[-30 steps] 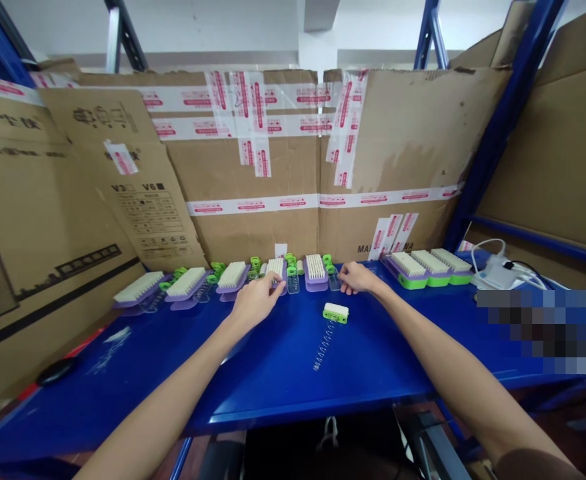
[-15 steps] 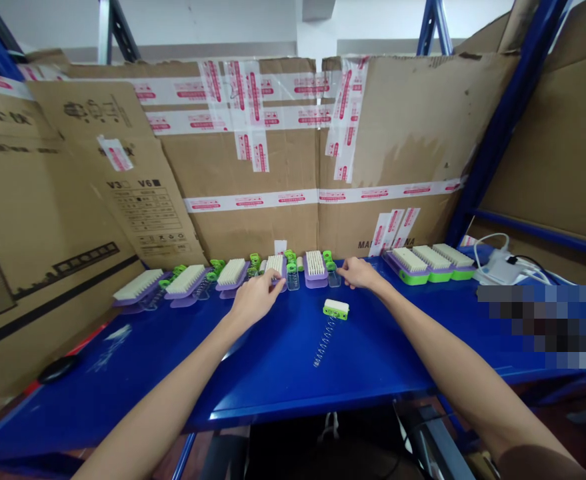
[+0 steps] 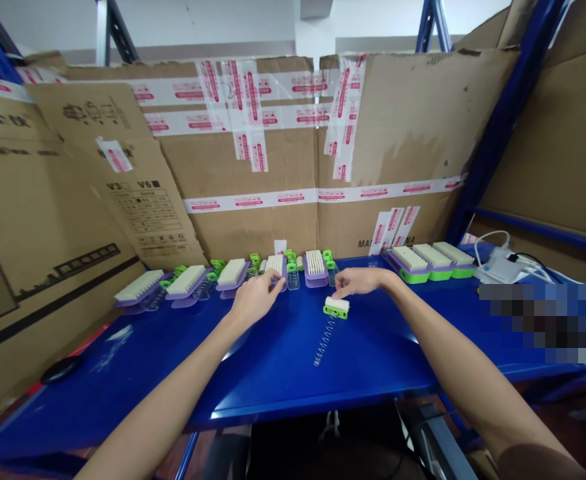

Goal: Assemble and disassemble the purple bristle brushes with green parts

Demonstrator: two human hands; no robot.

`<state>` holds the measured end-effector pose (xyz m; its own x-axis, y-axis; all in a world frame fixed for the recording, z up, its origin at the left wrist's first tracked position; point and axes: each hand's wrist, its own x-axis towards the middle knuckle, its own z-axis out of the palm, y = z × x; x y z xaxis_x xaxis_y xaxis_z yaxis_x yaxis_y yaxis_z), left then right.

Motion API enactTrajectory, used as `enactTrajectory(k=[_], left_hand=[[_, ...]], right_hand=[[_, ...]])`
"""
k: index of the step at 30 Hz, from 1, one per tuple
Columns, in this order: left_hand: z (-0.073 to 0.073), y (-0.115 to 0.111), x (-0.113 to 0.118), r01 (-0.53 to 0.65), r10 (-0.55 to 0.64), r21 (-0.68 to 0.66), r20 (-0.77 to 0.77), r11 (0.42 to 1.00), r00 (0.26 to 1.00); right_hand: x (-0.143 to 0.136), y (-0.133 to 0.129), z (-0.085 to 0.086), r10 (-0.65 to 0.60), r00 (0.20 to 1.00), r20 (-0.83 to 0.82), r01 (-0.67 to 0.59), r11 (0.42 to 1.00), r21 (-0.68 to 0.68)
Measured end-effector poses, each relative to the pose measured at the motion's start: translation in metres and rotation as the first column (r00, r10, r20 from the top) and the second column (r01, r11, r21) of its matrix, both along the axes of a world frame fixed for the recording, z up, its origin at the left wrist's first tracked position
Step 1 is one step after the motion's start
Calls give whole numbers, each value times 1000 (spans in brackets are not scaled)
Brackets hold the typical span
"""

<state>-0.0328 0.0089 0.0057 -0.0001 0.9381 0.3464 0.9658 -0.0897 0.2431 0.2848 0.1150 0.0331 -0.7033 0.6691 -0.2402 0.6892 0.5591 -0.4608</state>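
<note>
My left hand is closed around the near end of a purple-backed scrub brush with pale bristles, covering part of it. My right hand has its fingers bent down and pinched at the far edge of a small green-and-white brush head; the exact fingertip contact is partly hidden. From that brush head a thin coil spring stretches toward me over the blue table. Just behind my right fingers stands another purple scrub brush with a clear and green part beside it.
More purple brushes with green clips stand in a row to the left. Three brush blocks on green bases sit at the back right, near a white power strip with cables. Taped cardboard walls the back.
My right hand has moved left and toward me, from beside the clear part to the small green-and-white brush head. My left hand stays at the purple brush.
</note>
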Motion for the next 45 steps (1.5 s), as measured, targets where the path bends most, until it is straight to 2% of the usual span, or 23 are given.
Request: enactTrajectory(k=[7,13,17,19,20,22,25,28,31,35,39,45], left_hand=[[1,-1,1,8,-8,-8,0,1000,1000],[3,-2,1,4,-4,-13,-4,1000,1000],[4,-2,1,5,-5,-9,-7,1000,1000],[3,-2,1,6,-6,-11,-11,1000,1000],[3,-2,1,5,-5,-13,-13,1000,1000],[2,-2,1,9,-9,-21,-17,1000,1000],[0,-1,1,23,-24,-34,-22,999,999],[-2,0,0,42,-43,-37,-19,998,999],[-2,1,0,88,-88,-41,-6,995,996],[-4,0,2,193,-192,-59,24,979,981],[-6,-2,3,308,-303,-91,65,947,951],[-12,-2,3,444,-433,-70,127,893,892]], right_hand=[[26,17,2,-108,994,5,107,992,64],[9,4,-2,-23,1000,-2,23,999,43],[8,-1,4,30,999,-10,-30,999,29],[15,3,9,-13,998,-65,14,1000,1],[19,6,10,-77,991,-111,77,997,-8],[25,15,10,-251,946,-204,255,967,-9],[27,28,-2,-440,858,-266,452,892,-20],[16,34,-19,-593,742,-313,579,802,-148],[2,33,-30,-672,633,-384,595,740,-314],[-9,29,-33,-708,528,-469,547,706,-450],[-11,32,-35,-720,466,-513,520,693,-499],[-15,39,-40,-712,388,-585,527,693,-492]])
